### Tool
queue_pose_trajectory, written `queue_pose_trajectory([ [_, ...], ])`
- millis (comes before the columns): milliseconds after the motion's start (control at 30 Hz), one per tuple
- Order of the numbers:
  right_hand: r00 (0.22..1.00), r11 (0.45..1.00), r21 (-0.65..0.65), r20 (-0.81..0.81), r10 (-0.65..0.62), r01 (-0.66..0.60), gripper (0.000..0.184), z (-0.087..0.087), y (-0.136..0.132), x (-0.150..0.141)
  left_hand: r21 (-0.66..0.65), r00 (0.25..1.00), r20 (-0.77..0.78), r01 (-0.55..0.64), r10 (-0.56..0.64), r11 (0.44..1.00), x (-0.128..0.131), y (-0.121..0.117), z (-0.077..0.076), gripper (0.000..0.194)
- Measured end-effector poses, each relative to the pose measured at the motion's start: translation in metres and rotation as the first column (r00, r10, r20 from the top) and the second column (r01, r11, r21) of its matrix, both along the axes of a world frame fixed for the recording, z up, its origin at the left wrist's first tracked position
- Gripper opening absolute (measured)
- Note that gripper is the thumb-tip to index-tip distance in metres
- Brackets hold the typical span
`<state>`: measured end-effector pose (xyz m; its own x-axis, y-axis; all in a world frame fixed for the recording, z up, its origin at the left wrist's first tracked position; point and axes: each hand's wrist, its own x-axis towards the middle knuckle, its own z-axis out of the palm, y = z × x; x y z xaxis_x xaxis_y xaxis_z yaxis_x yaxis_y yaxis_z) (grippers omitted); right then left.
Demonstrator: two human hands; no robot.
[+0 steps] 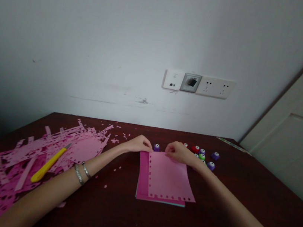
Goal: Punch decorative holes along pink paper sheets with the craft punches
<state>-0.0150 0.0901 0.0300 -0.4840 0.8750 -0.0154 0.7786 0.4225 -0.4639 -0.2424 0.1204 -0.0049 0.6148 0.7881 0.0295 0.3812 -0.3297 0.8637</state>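
A light pink paper sheet (pixel 169 176) with holes punched along its left and bottom edges lies over a stack of darker pink paper (pixel 143 176). My left hand (pixel 137 144) pinches the sheet's top left corner, fingers closed. My right hand (pixel 180 152) is closed on the sheet's top edge, further right. Between the hands, just past the paper, stands a small purple craft punch (pixel 156 147). Several more small punches sit behind and right of my right hand, among them a red punch (pixel 195 149) and a purple punch (pixel 211 166).
On the left, a heap of punched pink paper strips (pixel 15 162) spreads over the dark table (pixel 114 221). A yellow craft knife (pixel 50 165) rests on it, blade bared. Tiny paper cutouts (pixel 115 140) are scattered nearby. A ruler-like strip (pixel 234 145) lies at the back right, near the wall.
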Motion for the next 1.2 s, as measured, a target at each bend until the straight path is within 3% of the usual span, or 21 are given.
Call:
queue_pose_trajectory([
  [133, 0.987, 0.989, -0.126, -0.150, 0.055, -0.074, 0.020, 0.011, -0.002, 0.010, -0.149, 0.999, 0.034, 0.010, -0.005, 0.989, 0.000, -0.014, 0.017, 0.023],
  [233, 0.969, 0.970, -0.188, -0.223, 0.110, -0.154, 0.026, 0.025, -0.004, 0.015, -0.311, 1.000, 0.028, 0.018, -0.009, 0.950, 0.001, -0.023, 0.033, 0.023],
  [367, 0.977, 0.977, -0.178, -0.197, 0.079, -0.115, 0.029, 0.039, -0.003, 0.014, -0.423, 0.995, 0.026, -0.074, 0.094, 0.903, 0.000, -0.021, 0.040, 0.013],
  [533, 1.000, 0.998, -0.066, -0.006, -0.022, 0.022, 0.021, 0.022, 0.008, 0.007, -0.260, 0.977, -0.152, -0.188, 0.152, 0.947, 0.003, -0.011, 0.026, 0.009],
  [633, 0.991, 0.997, -0.006, 0.108, -0.077, 0.078, 0.019, 0.010, 0.009, 0.001, -0.078, 0.956, -0.251, -0.177, 0.152, 0.981, 0.008, -0.007, 0.018, 0.009],
  [800, 0.974, 0.993, 0.073, 0.196, -0.110, 0.098, 0.019, 0.004, 0.005, -0.004, 0.137, 0.902, -0.389, -0.145, 0.188, 0.980, 0.019, -0.005, 0.014, 0.011],
  [967, 0.965, 0.986, 0.120, 0.225, -0.137, 0.112, 0.019, -0.003, 0.009, -0.003, 0.201, 0.857, -0.463, -0.146, 0.225, 0.969, 0.023, -0.004, 0.014, 0.014],
  [1200, 0.955, 0.983, 0.153, 0.262, -0.142, 0.104, 0.020, -0.011, 0.011, 0.000, 0.176, 0.872, -0.444, -0.142, 0.207, 0.974, 0.023, -0.001, 0.014, 0.017],
])
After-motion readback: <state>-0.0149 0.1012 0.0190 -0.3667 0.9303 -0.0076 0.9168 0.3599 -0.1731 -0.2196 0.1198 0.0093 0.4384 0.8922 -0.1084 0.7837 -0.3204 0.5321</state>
